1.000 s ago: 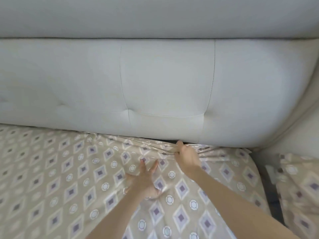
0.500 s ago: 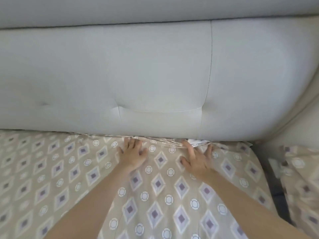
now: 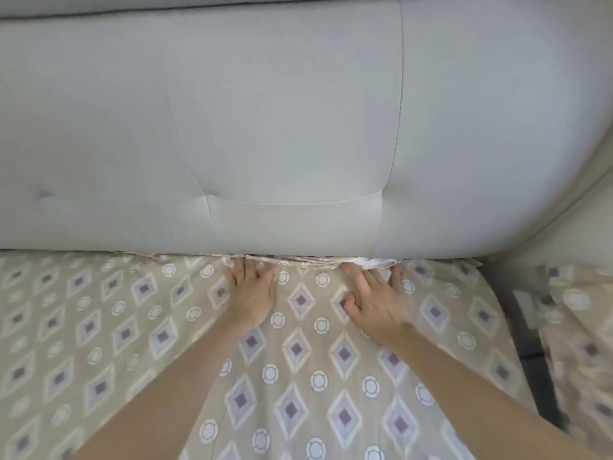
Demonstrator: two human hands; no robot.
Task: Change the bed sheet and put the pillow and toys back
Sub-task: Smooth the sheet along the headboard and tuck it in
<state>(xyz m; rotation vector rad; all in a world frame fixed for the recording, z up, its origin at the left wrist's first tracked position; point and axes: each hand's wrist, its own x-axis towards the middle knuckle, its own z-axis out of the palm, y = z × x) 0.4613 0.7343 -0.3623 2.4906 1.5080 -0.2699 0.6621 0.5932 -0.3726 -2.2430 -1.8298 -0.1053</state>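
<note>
1. Nearest me, the beige bed sheet printed with purple diamonds and white rings (image 3: 132,327) is spread over the mattress. It looks mostly smooth, with both bare forearms reaching across it.
2. The left hand (image 3: 253,295) lies flat, fingers straight, pressing the sheet with its fingertips at the bed's head edge. The right hand (image 3: 374,303) is just beside it, fingers spread and flat too, gripping nothing.
3. At the fingertips the sheet's edge sits in a crumpled ridge (image 3: 318,260) right against the headboard. I reckon we're mid-tuck. Next up is shoving that bunch down into the crack, then working toward the right corner.
4. Beyond that, the pale grey padded headboard (image 3: 282,127) fills the far side.
5. Past the bed's right edge there's a dark gap (image 3: 537,360), then more of the same print (image 3: 580,327), which is blurry. No pillow or toys in view.
</note>
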